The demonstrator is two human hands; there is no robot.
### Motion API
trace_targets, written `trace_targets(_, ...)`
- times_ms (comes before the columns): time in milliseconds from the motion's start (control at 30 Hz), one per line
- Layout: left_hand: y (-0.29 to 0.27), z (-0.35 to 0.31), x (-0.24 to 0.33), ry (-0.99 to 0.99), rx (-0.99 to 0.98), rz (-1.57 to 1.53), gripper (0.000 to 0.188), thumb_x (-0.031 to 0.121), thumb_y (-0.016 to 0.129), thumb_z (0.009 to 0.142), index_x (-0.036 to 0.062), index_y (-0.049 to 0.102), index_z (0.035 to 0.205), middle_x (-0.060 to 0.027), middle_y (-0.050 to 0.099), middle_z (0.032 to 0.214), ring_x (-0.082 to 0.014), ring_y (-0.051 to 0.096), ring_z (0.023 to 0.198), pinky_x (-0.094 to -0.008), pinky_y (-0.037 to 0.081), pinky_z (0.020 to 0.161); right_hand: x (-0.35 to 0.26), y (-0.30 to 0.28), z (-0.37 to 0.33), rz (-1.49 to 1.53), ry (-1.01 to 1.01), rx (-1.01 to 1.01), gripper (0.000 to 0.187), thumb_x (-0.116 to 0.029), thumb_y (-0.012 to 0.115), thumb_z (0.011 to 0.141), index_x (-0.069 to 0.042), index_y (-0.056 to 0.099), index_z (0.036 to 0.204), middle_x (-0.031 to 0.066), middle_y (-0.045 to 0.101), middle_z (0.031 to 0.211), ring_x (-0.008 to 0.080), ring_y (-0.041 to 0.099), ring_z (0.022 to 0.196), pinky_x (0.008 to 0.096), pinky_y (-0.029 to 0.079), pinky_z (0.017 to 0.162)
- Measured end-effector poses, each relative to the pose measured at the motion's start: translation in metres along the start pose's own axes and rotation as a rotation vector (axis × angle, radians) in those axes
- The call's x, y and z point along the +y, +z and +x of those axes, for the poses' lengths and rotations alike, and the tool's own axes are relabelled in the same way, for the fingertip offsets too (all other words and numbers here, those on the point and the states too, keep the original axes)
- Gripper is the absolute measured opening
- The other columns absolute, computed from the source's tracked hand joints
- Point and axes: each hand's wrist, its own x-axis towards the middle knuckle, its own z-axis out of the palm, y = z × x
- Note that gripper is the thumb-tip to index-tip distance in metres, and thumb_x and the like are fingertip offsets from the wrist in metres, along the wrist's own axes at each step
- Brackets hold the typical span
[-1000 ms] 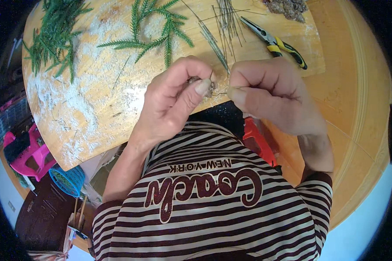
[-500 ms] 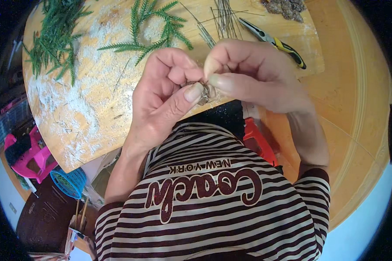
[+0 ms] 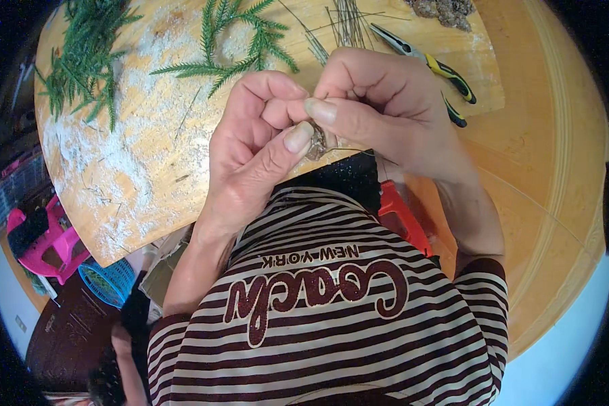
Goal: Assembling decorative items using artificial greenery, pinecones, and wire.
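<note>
Above the near edge of the wooden board, my left hand (image 3: 247, 145) is closed on a small brown pine cone (image 3: 316, 145), thumb and bent fingers around it. My right hand (image 3: 392, 101) touches the left fingertips just above the cone, thumb and forefinger pinched together. A thin dark wire (image 3: 350, 149) runs from the cone toward the right palm. What lies between the right fingertips is hidden. Beyond my hands, a bundle of thin wires (image 3: 347, 27) lies on the board, with long-nose pliers (image 3: 423, 57) to its right.
Green artificial fir sprigs (image 3: 250, 44) lie behind my left hand, with a larger pile (image 3: 84, 57) at far left. Brown cones (image 3: 443, 12) sit at the back right. White flakes cover the board (image 3: 183, 233). A blue basket (image 3: 107, 283) and another person's bare limb (image 3: 130, 365) show lower left.
My right hand has shifted slightly up and left, and the wire by the cone has come into view. The pliers' lower handle now shows. Another person's limb has appeared lower left.
</note>
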Motion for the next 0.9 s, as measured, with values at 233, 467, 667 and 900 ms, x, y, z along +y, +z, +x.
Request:
trace_targets(233,-0.001,0.000,0.001,-0.026,0.037,-0.013,0.037,0.015,0.060,0.085,0.0017,0.040,0.113,-0.0129,0.059,0.094,-0.0181,0.057,0.079,-0.0272,0.045,0.069,-0.005,-0.001,0.003,0.067,0.033,-0.027,0.014,-0.006,0.058,0.086,-0.002,0.055,0.073,-0.0048,0.047,0.062,0.0000,0.040,0.058,0.0177,0.030,0.050)
trace_targets(467,-0.008,-0.003,0.005,-0.057,0.019,0.037,0.016,0.007,0.055,0.090,-0.0030,0.054,0.102,-0.0068,0.060,0.089,-0.0099,0.055,0.077,-0.0210,0.044,0.069,-0.006,0.002,0.002,-0.067,-0.005,0.028,0.016,-0.003,0.059,0.084,-0.003,0.053,0.069,-0.0060,0.044,0.060,0.0003,0.036,0.054,0.0190,0.026,0.048)
trace_targets(667,0.003,-0.004,0.013,-0.058,0.087,0.151,0.015,0.007,0.056,0.089,-0.0027,0.055,0.101,-0.0044,0.059,0.084,-0.0074,0.053,0.073,-0.0190,0.043,0.068,-0.003,0.004,0.003,-0.302,-0.184,0.061,0.017,0.001,0.058,0.081,-0.003,0.050,0.068,-0.0057,0.037,0.055,0.0021,0.031,0.050,0.0216,0.023,0.045)
trace_targets(900,0.004,-0.006,0.011,-0.036,0.109,0.182,0.013,0.007,0.054,0.090,-0.0019,0.054,0.100,-0.0035,0.058,0.083,-0.0066,0.053,0.073,-0.0184,0.043,0.068,0.000,0.010,0.004,-0.336,-0.229,0.145,0.017,0.001,0.058,0.081,-0.004,0.049,0.068,-0.0045,0.035,0.053,0.0030,0.030,0.048,0.0227,0.023,0.044)
